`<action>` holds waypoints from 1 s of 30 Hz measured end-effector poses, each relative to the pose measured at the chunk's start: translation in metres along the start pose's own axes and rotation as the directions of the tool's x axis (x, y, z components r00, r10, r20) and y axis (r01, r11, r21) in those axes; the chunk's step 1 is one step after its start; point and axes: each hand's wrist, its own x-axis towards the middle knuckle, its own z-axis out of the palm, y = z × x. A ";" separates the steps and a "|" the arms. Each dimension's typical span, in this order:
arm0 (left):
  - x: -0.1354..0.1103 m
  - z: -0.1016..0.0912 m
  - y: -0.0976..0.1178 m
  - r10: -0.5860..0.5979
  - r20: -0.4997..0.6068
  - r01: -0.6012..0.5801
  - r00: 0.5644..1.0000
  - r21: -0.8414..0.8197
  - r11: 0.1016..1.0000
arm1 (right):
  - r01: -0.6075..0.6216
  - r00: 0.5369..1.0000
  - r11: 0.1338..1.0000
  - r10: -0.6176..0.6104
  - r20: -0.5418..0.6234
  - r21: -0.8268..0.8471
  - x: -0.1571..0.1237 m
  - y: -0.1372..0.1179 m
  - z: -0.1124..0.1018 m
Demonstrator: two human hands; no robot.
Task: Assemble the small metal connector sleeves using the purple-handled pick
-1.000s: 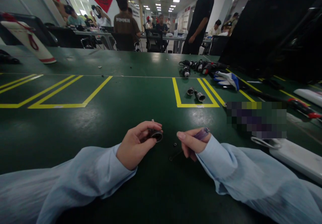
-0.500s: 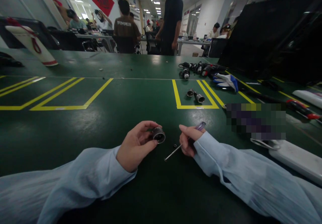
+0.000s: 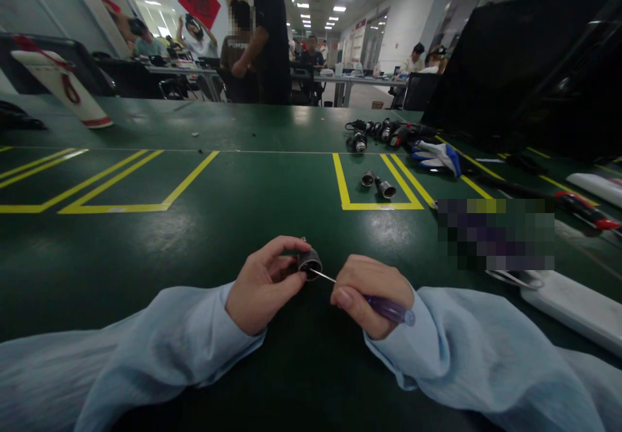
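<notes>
My left hand [image 3: 260, 286] is closed round a small dark metal cylinder [image 3: 309, 261], held just above the green table [image 3: 194, 238] with its open end turned right. My right hand [image 3: 372, 289] grips a thin screwdriver [image 3: 389, 309] with a clear purple handle. Its metal shaft points left and its tip sits at the mouth of the cylinder. Both forearms in light blue sleeves rest on the table near its front edge.
Two small metal parts [image 3: 378, 183] lie in a yellow-lined box ahead. Beyond them are more dark parts [image 3: 376, 131], a blue and white glove [image 3: 437, 155], a red-handled tool [image 3: 580, 206] and white flat objects [image 3: 573, 306] at right. A person in black [image 3: 269, 37] stands behind the table.
My right hand turned the screwdriver round and brought its tip to the cylinder's mouth. The person in black walked left behind the table.
</notes>
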 end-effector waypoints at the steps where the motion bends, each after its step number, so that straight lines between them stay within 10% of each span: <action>1: 0.000 0.000 0.000 0.006 0.003 -0.006 1.000 0.004 1.000 | 0.015 1.000 1.000 -0.015 0.015 -0.016 0.000 0.000 0.001; 18: -0.004 0.004 -0.005 0.267 -0.072 -0.246 0.961 0.222 0.944 | 0.158 0.978 0.973 -0.132 0.159 -0.167 -0.002 -0.003 0.004; 30: -0.007 0.007 0.002 0.236 -0.108 -0.211 0.966 0.203 0.956 | 0.204 0.968 0.925 -0.143 0.205 -0.320 -0.005 -0.008 0.005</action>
